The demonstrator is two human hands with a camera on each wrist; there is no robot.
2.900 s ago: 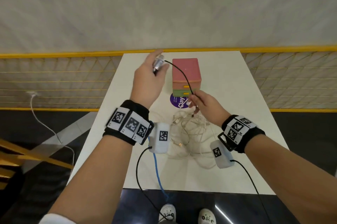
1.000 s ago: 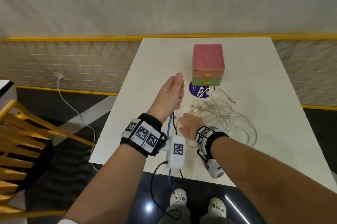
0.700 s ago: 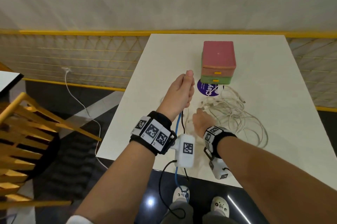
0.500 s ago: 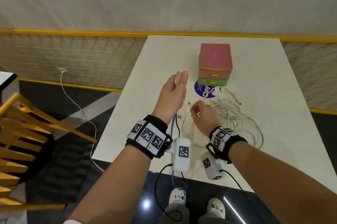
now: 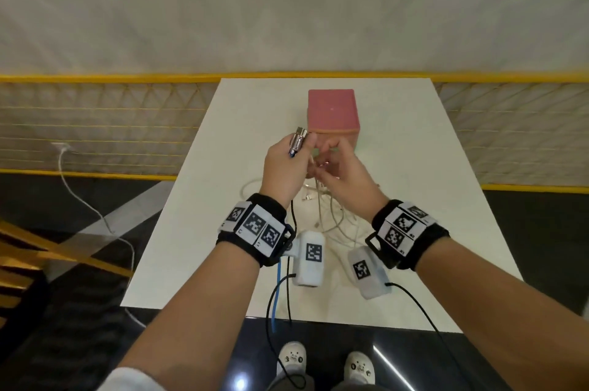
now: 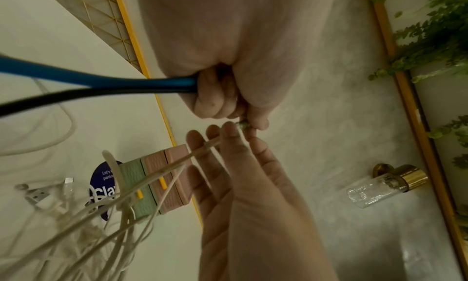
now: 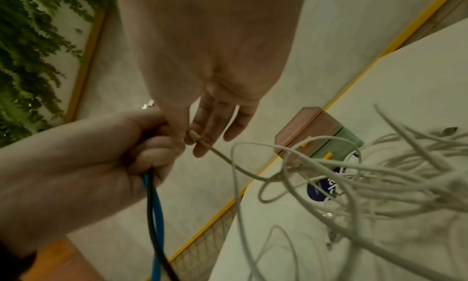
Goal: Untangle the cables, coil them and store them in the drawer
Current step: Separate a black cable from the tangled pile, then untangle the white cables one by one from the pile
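My left hand (image 5: 288, 162) is raised above the white table (image 5: 414, 199) and grips the ends of a blue cable (image 6: 101, 81) and a black cable (image 6: 50, 100). Their metal plugs (image 5: 298, 142) stick out above the fist. Close beside it, my right hand (image 5: 333, 166) pinches the end of a white cable (image 7: 195, 136) between thumb and fingers. That cable runs down to the white cable tangle (image 5: 322, 209) on the table. The pink and green drawer box (image 5: 333, 113) stands behind my hands, both drawers shut (image 7: 316, 137).
A round purple sticker (image 6: 103, 182) lies in front of the drawer box. A yellow mesh railing (image 5: 95, 123) runs behind the table. A wooden chair (image 5: 25, 250) stands at the left, with a white lead (image 5: 83, 193) trailing on the floor. The table's near edge (image 5: 287, 317) is just below my wrists.
Both hands rose and came together in front of the drawer box. The right hand brought a white cable end up from the tangle. The left hand still holds the blue and black cables.
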